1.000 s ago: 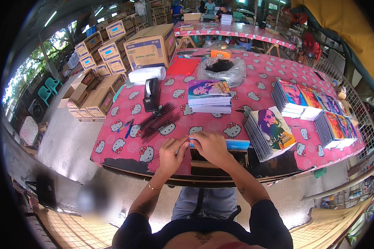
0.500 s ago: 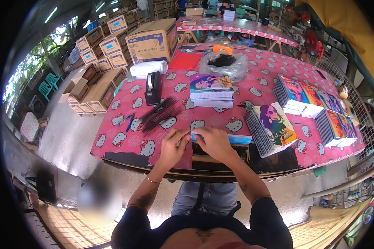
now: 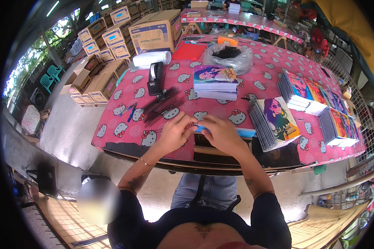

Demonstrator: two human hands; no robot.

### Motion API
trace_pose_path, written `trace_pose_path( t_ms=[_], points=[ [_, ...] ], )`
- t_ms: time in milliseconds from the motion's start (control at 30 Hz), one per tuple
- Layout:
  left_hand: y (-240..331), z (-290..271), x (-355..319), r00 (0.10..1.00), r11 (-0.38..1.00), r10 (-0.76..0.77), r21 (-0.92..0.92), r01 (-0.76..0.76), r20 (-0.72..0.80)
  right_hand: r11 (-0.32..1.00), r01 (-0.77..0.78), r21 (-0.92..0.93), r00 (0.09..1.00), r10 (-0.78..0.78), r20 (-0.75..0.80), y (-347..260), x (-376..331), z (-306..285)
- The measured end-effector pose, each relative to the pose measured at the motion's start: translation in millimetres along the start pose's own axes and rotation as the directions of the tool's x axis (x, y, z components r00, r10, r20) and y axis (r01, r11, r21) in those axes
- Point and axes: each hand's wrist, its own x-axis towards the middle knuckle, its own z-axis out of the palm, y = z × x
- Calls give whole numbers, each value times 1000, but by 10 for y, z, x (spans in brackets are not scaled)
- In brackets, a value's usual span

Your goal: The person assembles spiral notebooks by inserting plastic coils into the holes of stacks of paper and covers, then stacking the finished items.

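A notebook with a blue cover (image 3: pixel 247 132) lies in front of me at the table's near edge, its long side running left to right. Its left end is between my hands. The fingers of my left hand (image 3: pixel 176 132) are pinched round a thin dark spiral coil (image 3: pixel 192 124), mostly hidden by the fingers. My right hand (image 3: pixel 221 133) grips the notebook's left end, fingertips close to those of the left. Loose black spiral coils (image 3: pixel 162 107) lie in a heap beyond my left hand. To the right, bound notebooks (image 3: pixel 278 122) with dark coils are stacked.
A notebook stack (image 3: pixel 215 85) stands beyond my hands, near a black tape dispenser (image 3: pixel 156 81) and a plastic bag (image 3: pixel 242 62) of black coils. Blue pens or tools (image 3: pixel 131 112) lie left. More notebook stacks (image 3: pixel 316 99) stand far right. A large carton (image 3: pixel 156 35) sits at the back.
The head view has shifted slightly, so the table sits a little higher. Both hands stay together at the notebook's left end, with small changes in the fingers.
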Motion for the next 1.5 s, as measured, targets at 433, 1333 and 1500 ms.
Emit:
trace_pose_path(
  t_ms=[433,1333,1500],
  points=[
    [158,468,-111,999,783,30,621,-46,36,952,-307,0,935,301,186,92,-124,-47],
    [271,515,-221,988,735,-13,672,-96,155,973,-209,-98,960,224,168,176,-438,-308],
    [270,479,-322,956,801,34,564,-202,293,974,-220,-56,955,227,191,211,-458,-342]
  ],
)
